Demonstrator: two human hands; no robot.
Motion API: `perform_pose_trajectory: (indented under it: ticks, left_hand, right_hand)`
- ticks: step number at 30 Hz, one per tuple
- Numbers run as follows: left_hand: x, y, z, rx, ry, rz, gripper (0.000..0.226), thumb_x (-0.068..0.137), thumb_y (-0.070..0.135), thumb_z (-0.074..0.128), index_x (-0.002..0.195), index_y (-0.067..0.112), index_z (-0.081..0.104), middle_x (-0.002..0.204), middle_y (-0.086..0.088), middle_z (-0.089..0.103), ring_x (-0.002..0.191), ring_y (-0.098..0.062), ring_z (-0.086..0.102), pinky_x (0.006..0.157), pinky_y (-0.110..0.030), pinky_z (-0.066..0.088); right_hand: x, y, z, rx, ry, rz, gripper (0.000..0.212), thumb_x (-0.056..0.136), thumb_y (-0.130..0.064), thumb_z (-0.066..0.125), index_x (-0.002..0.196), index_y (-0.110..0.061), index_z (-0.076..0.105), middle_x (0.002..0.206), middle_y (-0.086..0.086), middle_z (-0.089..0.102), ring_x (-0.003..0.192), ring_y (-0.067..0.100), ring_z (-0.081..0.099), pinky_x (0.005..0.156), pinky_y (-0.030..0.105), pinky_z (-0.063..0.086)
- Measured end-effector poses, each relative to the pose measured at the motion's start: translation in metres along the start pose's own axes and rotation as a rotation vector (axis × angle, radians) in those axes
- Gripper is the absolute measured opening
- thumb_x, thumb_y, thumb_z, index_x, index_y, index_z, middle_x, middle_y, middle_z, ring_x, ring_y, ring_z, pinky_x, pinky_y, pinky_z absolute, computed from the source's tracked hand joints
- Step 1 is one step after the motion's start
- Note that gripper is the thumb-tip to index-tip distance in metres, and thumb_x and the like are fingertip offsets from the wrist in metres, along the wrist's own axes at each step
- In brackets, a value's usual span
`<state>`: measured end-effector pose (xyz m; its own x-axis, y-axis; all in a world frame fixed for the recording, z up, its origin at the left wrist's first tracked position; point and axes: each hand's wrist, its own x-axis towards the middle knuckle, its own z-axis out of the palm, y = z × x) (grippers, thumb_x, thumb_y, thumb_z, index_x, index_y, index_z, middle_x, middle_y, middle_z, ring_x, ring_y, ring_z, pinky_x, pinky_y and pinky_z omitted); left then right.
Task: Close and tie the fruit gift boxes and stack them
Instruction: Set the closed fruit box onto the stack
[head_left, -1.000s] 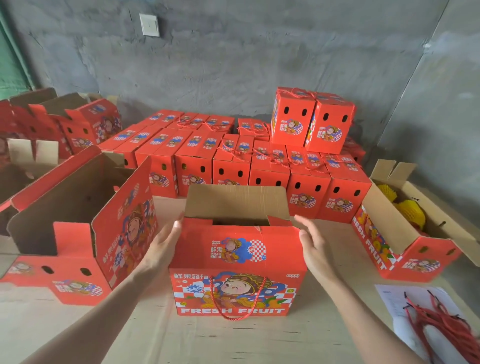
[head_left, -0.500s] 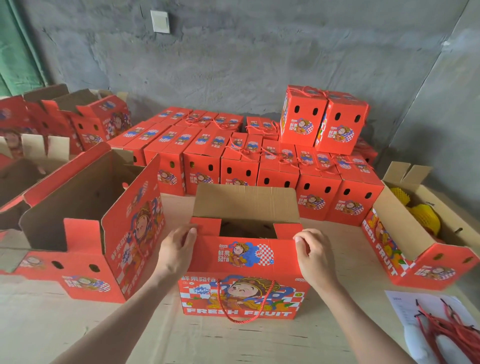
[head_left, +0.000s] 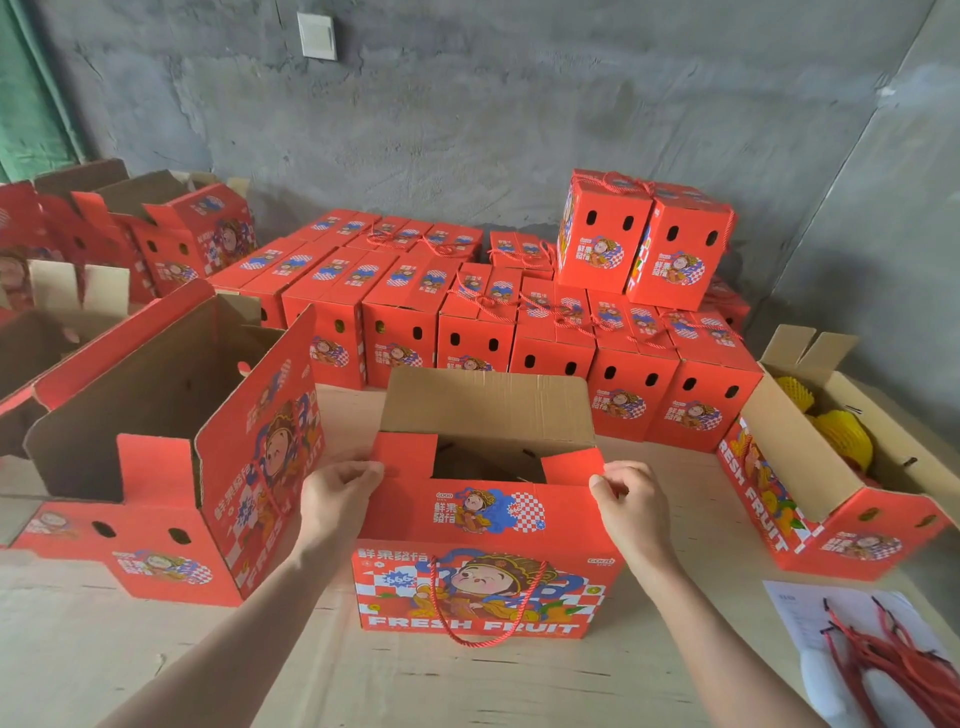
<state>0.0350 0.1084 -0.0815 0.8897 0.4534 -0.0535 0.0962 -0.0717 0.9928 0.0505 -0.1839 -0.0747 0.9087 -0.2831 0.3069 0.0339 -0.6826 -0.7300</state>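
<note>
Left blocked by open box (head_left: 260, 467); behind, closed boxes (head_left: 623, 379); near tabletop (head_left: 467, 686) free.

Open box (head_left: 488, 525) interior dark, red cords (head_left: 883, 660) cut by right edge, sheet (head_left: 795, 613) print unreadable

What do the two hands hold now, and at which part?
The open gift box: left hand grips its front flap's left corner, right hand pinches the right corner.

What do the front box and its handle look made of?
Box: corrugated cardboard, it seems. The raised flap shows bare brown board with faint flute lines, and the outside is printed red and smooth. Handle: twisted red cord, probably synthetic; spiral strands show.
</note>
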Motion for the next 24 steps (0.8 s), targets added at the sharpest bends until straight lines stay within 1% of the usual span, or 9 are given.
perform_pose_trajectory:
  ticks: [2,7,10,12,15,18,20,22,24]
  left_hand:
    - [0.002,0.0,-0.003,0.016,-0.001,-0.011,0.004,0.09,0.016,0.064,0.091,0.013,0.066,0.1,0.002,0.062,0.075,-0.01,0.059,0.053,-0.022,0.045]
    - [0.015,-0.003,-0.001,0.015,-0.108,-0.17,0.036,0.093,0.011,0.058,0.127,0.013,0.046,0.1,-0.002,0.061,0.076,-0.016,0.062,0.055,-0.025,0.048]
    - [0.035,0.002,-0.002,0.04,-0.272,-0.218,0.064,0.09,-0.005,0.051,0.146,0.017,0.03,0.138,-0.008,0.046,0.111,-0.029,0.055,0.078,-0.036,0.051]
    - [0.049,0.013,-0.001,0.124,-0.36,-0.168,0.084,0.084,-0.017,0.049,0.152,0.018,0.016,0.152,-0.006,0.03,0.127,-0.03,0.043,0.082,-0.036,0.047]
    - [0.056,0.026,0.004,0.2,-0.446,-0.085,0.093,0.079,-0.019,0.048,0.151,0.026,0.008,0.142,-0.013,0.041,0.1,-0.031,0.058,0.067,-0.039,0.051]
    - [0.049,0.021,0.009,0.236,-0.395,-0.009,0.1,0.082,-0.013,0.054,0.15,0.036,-0.002,0.143,-0.012,0.038,0.091,-0.025,0.061,0.054,-0.031,0.053]
    - [0.042,0.015,0.012,0.321,-0.331,0.141,0.088,0.085,-0.007,0.057,0.147,0.037,0.014,0.142,-0.01,0.04,0.104,-0.027,0.058,0.059,-0.029,0.055]
    - [0.033,0.015,0.01,0.229,-0.259,0.251,0.057,0.086,-0.009,0.055,0.122,0.035,0.048,0.124,-0.005,0.055,0.111,-0.028,0.056,0.07,-0.031,0.055]
    - [0.027,0.015,0.004,0.157,-0.275,0.261,0.05,0.083,-0.013,0.048,0.103,0.031,0.061,0.112,-0.001,0.06,0.109,-0.027,0.057,0.075,-0.03,0.052]
  right_hand:
    - [0.004,0.003,0.0,0.051,-0.053,0.097,0.006,0.087,-0.008,0.065,0.085,-0.003,0.061,0.105,0.013,0.06,0.083,0.014,0.052,0.069,0.02,0.037]
    - [0.0,0.005,0.004,0.295,-0.168,0.354,0.041,0.091,-0.014,0.062,0.126,-0.017,0.043,0.12,0.007,0.056,0.079,0.003,0.054,0.056,0.018,0.039]
    - [0.009,0.002,-0.001,0.211,-0.317,0.337,0.069,0.094,-0.014,0.057,0.15,-0.024,0.018,0.15,0.004,0.035,0.108,0.014,0.054,0.071,0.023,0.044]
    - [0.021,-0.006,-0.002,0.108,-0.418,0.287,0.08,0.093,-0.006,0.055,0.153,-0.025,0.005,0.159,0.002,0.017,0.122,0.018,0.046,0.073,0.024,0.048]
    - [0.027,-0.019,0.006,0.067,-0.414,0.267,0.087,0.089,0.002,0.054,0.153,-0.025,0.003,0.16,0.002,0.014,0.135,0.024,0.037,0.082,0.03,0.05]
    - [0.025,-0.017,0.008,0.221,-0.309,0.288,0.081,0.092,-0.015,0.058,0.153,-0.024,0.006,0.155,0.006,0.028,0.138,0.025,0.034,0.098,0.033,0.039]
    - [0.022,-0.015,0.004,0.413,-0.26,0.31,0.072,0.098,-0.032,0.05,0.153,-0.025,0.006,0.154,0.002,0.031,0.137,0.017,0.033,0.098,0.029,0.03]
    - [0.02,-0.016,0.001,0.561,-0.224,0.255,0.064,0.101,-0.039,0.039,0.153,-0.027,0.005,0.156,-0.003,0.026,0.131,0.004,0.03,0.099,0.025,0.025]
    - [0.018,-0.019,0.0,0.639,-0.21,0.189,0.061,0.098,-0.047,0.036,0.152,-0.027,0.016,0.153,-0.006,0.032,0.13,0.0,0.03,0.102,0.024,0.021]
